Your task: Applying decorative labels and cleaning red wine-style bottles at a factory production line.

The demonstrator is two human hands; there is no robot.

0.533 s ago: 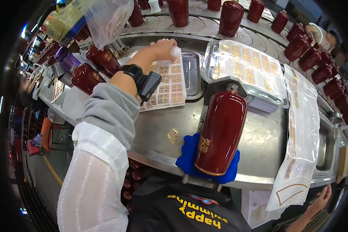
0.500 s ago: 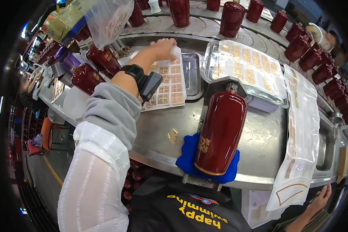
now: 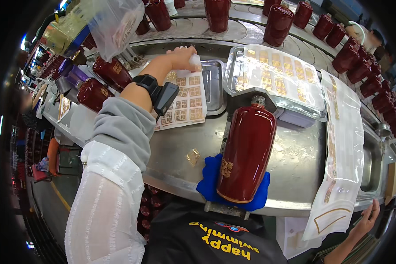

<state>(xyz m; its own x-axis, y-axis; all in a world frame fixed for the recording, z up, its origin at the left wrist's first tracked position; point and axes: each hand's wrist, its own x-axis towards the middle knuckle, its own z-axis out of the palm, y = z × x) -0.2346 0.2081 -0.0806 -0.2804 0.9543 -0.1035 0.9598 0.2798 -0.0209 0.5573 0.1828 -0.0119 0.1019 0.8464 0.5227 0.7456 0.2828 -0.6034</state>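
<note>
My left hand (image 3: 180, 58) reaches over the far end of a sheet of square gold-and-brown stickers (image 3: 194, 103). Its fingers are bent and closed at a whitish, translucent piece (image 3: 194, 66) that I cannot make out clearly. Low at the right edge is my right hand (image 3: 366, 220), fingers stretched out and nothing seen in it. Between them a dark red bottle (image 3: 251, 149) lies tilted on a blue cloth (image 3: 210, 182), its neck in a dark holder (image 3: 268, 99). It bears a small gold emblem near its base. One loose gold sticker (image 3: 192, 157) lies left of the bottle.
Behind the bottle, a metal tray (image 3: 234, 72) carries a sheet of gold labels (image 3: 279, 72). A long label strip (image 3: 341, 145) hangs over the table's front edge. Red bottles (image 3: 279, 26) line the conveyor (image 3: 189, 31). At left, a plastic bag (image 3: 114, 33) hangs above two bottles.
The whole view has shifted slightly. My left hand stays at the sticker sheet's far end, with its fingers slightly lower. My right hand has risen a little at the right edge.
</note>
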